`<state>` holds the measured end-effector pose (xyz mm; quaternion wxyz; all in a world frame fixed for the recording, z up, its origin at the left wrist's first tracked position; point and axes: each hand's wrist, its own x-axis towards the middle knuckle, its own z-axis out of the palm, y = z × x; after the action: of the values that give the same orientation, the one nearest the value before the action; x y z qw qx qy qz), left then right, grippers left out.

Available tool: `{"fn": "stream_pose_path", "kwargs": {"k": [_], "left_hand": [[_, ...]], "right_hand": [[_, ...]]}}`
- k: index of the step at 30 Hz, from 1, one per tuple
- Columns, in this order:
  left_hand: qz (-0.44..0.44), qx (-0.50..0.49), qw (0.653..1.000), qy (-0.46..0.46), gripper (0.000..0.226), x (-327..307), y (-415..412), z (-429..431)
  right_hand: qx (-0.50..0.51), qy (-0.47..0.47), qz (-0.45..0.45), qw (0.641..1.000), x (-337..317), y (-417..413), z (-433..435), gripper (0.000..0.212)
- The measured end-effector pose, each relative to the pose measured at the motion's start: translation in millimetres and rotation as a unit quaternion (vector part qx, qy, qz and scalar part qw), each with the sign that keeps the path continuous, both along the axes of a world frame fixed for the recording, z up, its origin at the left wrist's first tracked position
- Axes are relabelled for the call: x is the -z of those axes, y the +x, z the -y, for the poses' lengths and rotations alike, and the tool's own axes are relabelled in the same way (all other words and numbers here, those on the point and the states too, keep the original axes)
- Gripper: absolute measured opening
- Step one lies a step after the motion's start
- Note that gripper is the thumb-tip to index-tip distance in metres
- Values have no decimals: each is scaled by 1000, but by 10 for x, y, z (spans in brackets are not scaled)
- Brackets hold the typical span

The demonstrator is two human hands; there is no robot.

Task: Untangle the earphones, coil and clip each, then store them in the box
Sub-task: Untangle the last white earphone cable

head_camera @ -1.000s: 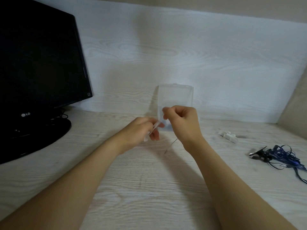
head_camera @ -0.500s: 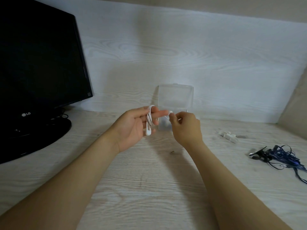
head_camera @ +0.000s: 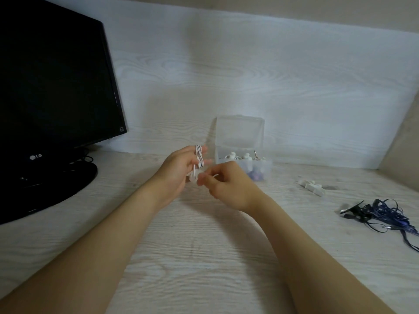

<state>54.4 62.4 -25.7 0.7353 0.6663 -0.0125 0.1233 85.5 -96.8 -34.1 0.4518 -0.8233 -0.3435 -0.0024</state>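
You were mid-coil, the white earphones wound round your left hand and your right hand pinching the loose end; next, likely, came a clip from the worktop.

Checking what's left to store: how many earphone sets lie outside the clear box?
2: a white set wound round fingers of the left hand, and a dark blue tangled set on the desk at right, which may hide more.

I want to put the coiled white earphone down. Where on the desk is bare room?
Bare desk lies between the two forearms, and between the monitor base and the left hand. It is crowded at the right, where the white clips and the tangled blue earphones lie, and near the clear box.
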Motion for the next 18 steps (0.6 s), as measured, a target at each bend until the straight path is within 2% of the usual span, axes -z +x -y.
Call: {"fn": "stream_pose_path", "kwargs": {"k": [3,6,10,13,18], "left_hand": [[12,-8,986,164,42,34,-46,22],[10,11,972,234,37,40,-82,39],[-4,26,969,245,42,21,-98,66],[-11,59,970,236,45,35,-106,69],[-20,87,986,142,39,30,-65,-2]], "right_hand": [[32,96,-36,994,-108,-23,37,31],[68,151,-50,985,-178,-15,112,26],[95,194,-18,976,-155,-9,114,26],[158,145,72,974,-83,88,91,27],[176,128,109,970,-30,189,125,25]]}}
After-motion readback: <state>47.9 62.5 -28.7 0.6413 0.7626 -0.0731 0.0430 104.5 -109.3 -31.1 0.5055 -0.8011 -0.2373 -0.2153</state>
